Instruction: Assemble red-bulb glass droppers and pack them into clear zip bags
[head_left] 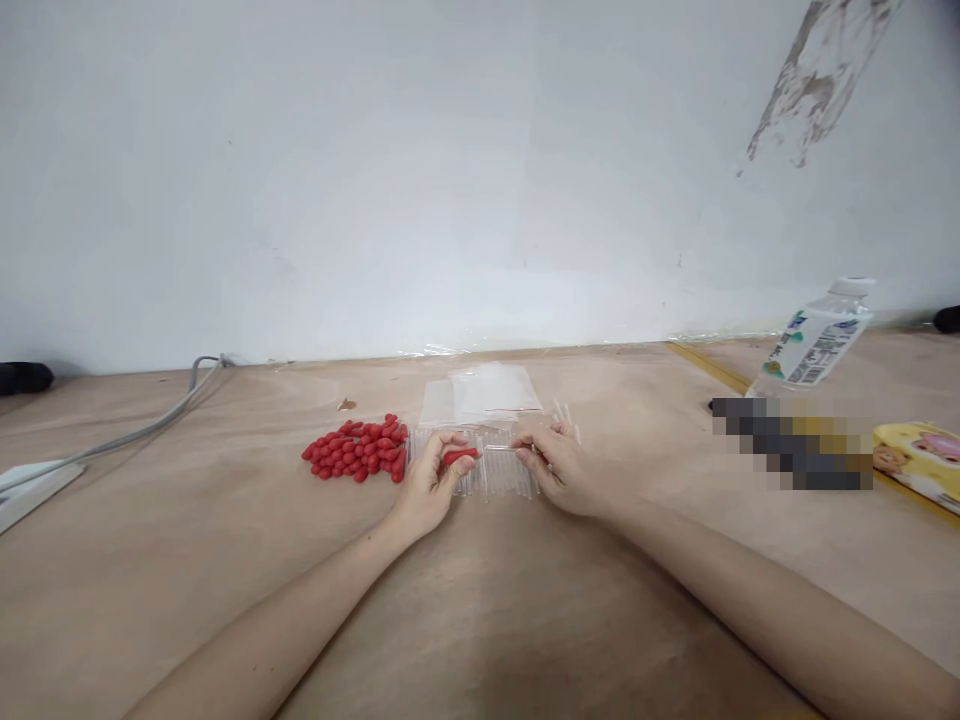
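Right, L hand point(435, 480) is closed on a red bulb point(460, 456), pinched btwn thumb & fingers, narrow end pointing twd the R hand point(553, 465). R hand grips a thin clear tube point(501, 447) the same way, held approx. horiz. — its tip is just beside the bulb's narrow end; can't tell if they touch. Both are in front of the person, abt mid-table, over a row of clear tubes point(480, 484) lying side by side. A few more thin clear pieces point(566, 412) stick out behind R hand.

Immed. left of the row: a heap of red bulbs point(352, 452), w/ a small brown scrap point(346, 405) behind it. Flat whitish plastic point(495, 392) lies behind the row, nr the wall point(375, 180).

Further out on the brown table point(472, 630): grey cable point(169, 412) + white item point(37, 490) far L; on R, clear labelled bottle point(817, 340) w/ white cap, pixelated dark obj. point(791, 445) — and a yellow pack point(922, 465) at the edge of view.
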